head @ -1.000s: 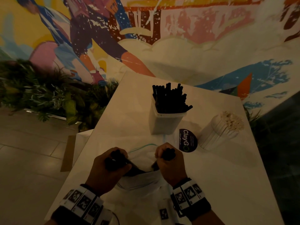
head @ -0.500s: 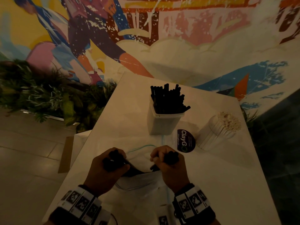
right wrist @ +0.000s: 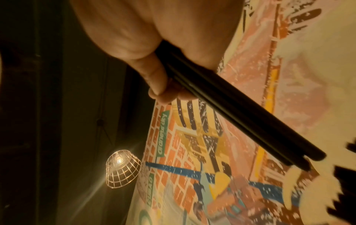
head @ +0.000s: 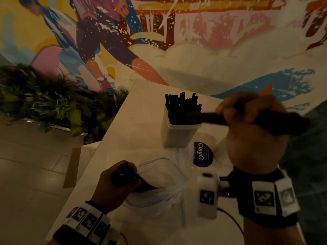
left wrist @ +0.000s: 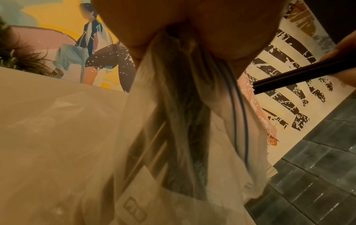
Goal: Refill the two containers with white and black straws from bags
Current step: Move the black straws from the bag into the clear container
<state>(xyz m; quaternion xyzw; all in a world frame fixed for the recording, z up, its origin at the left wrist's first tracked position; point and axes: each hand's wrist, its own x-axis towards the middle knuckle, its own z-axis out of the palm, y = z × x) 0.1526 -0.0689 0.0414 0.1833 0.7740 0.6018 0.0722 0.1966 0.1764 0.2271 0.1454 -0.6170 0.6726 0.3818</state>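
Note:
My right hand (head: 247,117) grips a bundle of black straws (head: 208,118) held level, raised above the table just right of the square clear container (head: 178,135), which stands packed with upright black straws (head: 182,106). The same bundle (right wrist: 240,112) shows in the right wrist view, running out of the fist. My left hand (head: 120,181) holds more black straws (head: 123,174) at the mouth of a clear zip bag (head: 159,191) lying on the white table (head: 141,121). The bag (left wrist: 183,129) hangs below the left palm in the left wrist view. The white-straw container is hidden behind my right hand.
A round dark "ClayGO" sticker (head: 203,154) lies on the table in front of the container. Green plants (head: 44,103) line the floor to the left, and a painted mural wall (head: 177,41) rises behind the table. A caged lamp (right wrist: 123,169) glows above.
My right hand has lifted its bundle of black straws out of the bag and carried it up and right, beside the black-straw container. The left hand stays at the bag mouth.

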